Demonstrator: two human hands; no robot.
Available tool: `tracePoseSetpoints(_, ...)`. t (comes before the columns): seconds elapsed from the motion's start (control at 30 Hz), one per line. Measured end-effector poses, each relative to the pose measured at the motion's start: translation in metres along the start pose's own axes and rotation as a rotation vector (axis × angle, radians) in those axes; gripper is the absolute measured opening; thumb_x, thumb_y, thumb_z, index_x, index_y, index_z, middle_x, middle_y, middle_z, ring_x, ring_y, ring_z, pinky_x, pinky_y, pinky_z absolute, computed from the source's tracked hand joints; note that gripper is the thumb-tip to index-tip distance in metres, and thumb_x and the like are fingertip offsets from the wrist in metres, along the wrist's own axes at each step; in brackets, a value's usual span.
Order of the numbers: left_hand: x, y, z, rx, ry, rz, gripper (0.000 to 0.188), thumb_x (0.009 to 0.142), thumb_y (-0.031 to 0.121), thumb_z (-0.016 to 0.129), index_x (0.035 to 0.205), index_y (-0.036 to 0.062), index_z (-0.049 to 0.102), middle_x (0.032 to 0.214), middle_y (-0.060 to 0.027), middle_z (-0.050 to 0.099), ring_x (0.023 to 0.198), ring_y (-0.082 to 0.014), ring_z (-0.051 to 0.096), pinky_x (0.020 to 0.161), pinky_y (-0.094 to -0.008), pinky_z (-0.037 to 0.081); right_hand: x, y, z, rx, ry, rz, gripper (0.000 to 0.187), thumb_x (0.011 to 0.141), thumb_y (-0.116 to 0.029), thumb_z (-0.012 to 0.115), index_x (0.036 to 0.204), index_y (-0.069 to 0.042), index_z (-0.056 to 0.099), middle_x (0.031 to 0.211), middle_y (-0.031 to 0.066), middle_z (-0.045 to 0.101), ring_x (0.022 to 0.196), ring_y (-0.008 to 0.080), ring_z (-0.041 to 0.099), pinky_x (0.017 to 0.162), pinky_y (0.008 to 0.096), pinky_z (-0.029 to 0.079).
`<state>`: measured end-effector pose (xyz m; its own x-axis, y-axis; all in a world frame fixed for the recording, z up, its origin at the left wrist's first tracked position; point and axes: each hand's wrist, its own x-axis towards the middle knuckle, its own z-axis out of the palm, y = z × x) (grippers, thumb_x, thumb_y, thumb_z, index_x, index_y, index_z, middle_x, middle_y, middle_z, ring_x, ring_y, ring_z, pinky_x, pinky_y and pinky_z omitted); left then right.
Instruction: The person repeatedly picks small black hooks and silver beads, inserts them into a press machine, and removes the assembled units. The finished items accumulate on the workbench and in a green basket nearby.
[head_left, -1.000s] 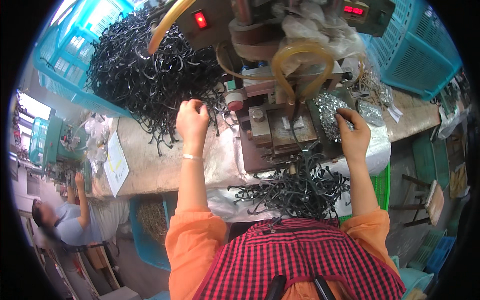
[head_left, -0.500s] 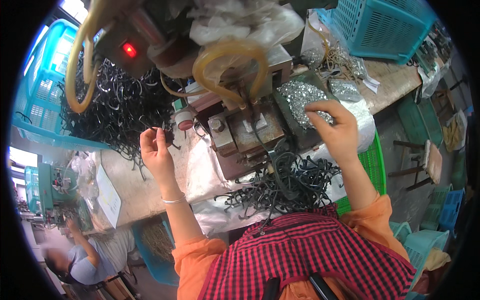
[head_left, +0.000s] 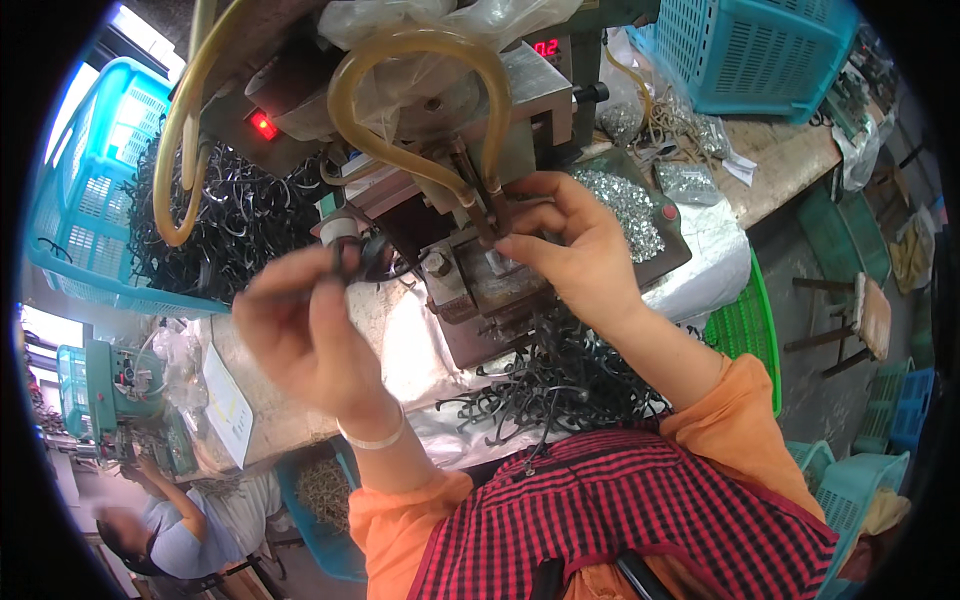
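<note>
At the far left, a co-worker (head_left: pixel 190 530) reaches toward a green machine (head_left: pixel 105 390). Above, a blue basket (head_left: pixel 80 220) borders a heap of black parts (head_left: pixel 215 215). A paper sheet (head_left: pixel 228 400) lies on the worktop (head_left: pixel 280 418). A red switch (head_left: pixel 263 124) is lit on the press (head_left: pixel 545 95).

The left hand (head_left: pixel 305 330), blurred, grasps a black part (head_left: pixel 372 260) between thumb and fingers; the part is raised at the left front of the press, well apart from the right hand. At centre, looped tubes (head_left: pixel 345 110) hang from the press above the fixture (head_left: pixel 500 290). A second heap (head_left: pixel 560 385) of black parts lies below the fixture, near the apron (head_left: pixel 620 490).

The right hand (head_left: pixel 575 250) is at the fixture, thumb and forefinger bent toward each other beside the tube ends; whether they hold anything cannot be told. Right of it, metal bits (head_left: pixel 628 210) are piled on the press base. A green basket (head_left: pixel 745 330) and a stool (head_left: pixel 870 315) stand farther right.
</note>
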<state>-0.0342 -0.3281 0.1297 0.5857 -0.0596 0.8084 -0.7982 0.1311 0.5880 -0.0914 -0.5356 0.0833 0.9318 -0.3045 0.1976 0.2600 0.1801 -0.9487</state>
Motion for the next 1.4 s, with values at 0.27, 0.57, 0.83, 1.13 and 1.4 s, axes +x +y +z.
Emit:
tracePoseSetpoints(0.27, -0.034, 0.004, 0.017, 0.118, -0.318, 0.246, 0.023, 0.080, -0.011, 0.066, 0.099, 0.0013, 0.062, 0.097, -0.0213, 0.073, 0.072, -0.0256, 0.066, 0.066, -0.0347, 0.053, -0.014, -0.005, -0.033, -0.583, -0.084, -0.324, 0.040, 0.086, -0.009, 0.069, 0.125, -0.005, 0.066, 0.125, 0.0191, 0.068, 0.121, 0.0348, 0.063, 0.106, 0.0413, 0.047)
tracePoseSetpoints(0.57, -0.036, -0.007, 0.045, 0.268, -0.673, 0.524, 0.024, 0.068, 0.005, 0.077, 0.090, 0.0051, 0.066, 0.102, -0.0100, 0.074, 0.059, -0.0211, 0.059, 0.048, -0.0314, 0.046, -0.005, 0.081, -0.137, -1.320, 0.219, -0.427, 0.027, 0.076, -0.012, 0.079, 0.103, -0.012, 0.074, 0.133, 0.0209, 0.062, 0.132, 0.0403, 0.053, 0.107, 0.0482, 0.045)
tracePoseSetpoints(0.83, -0.048, -0.006, 0.038, 0.244, -0.618, 0.444, 0.025, 0.078, 0.005, 0.075, 0.101, 0.0042, 0.068, 0.114, -0.0127, 0.072, 0.070, -0.0232, 0.062, 0.072, -0.0374, 0.058, 0.021, 0.075, -0.119, -1.455, -0.106, -0.534, 0.023, 0.079, -0.004, 0.068, 0.102, -0.004, 0.064, 0.138, 0.0162, 0.059, 0.133, 0.0375, 0.052, 0.099, 0.0496, 0.048)
tracePoseSetpoints(1.13, -0.041, -0.107, -0.068, 1.013, 0.110, 0.031, 0.007, 0.086, 0.007, 0.065, 0.088, 0.0061, 0.072, 0.097, -0.0133, 0.072, 0.090, -0.0316, 0.068, 0.077, -0.0407, 0.056, -0.005, 0.073, -0.144, -0.889, 0.284, -0.209, 0.017, 0.095, -0.009, 0.068, 0.109, -0.001, 0.071, 0.105, 0.0112, 0.073, 0.098, 0.0210, 0.069, 0.089, 0.0343, 0.052)
tracePoseSetpoints(1.4, -0.070, -0.249, -0.081, 1.260, -0.085, -0.730, 0.018, 0.080, 0.009, 0.064, 0.088, -0.0014, 0.076, 0.099, -0.0231, 0.071, 0.088, -0.0411, 0.072, 0.079, -0.0475, 0.059, 0.008, 0.083, -0.141, -0.917, 0.142, -0.108, 0.023, 0.098, -0.009, 0.064, 0.116, 0.004, 0.070, 0.109, 0.0129, 0.073, 0.100, 0.0197, 0.068, 0.092, 0.0330, 0.052)
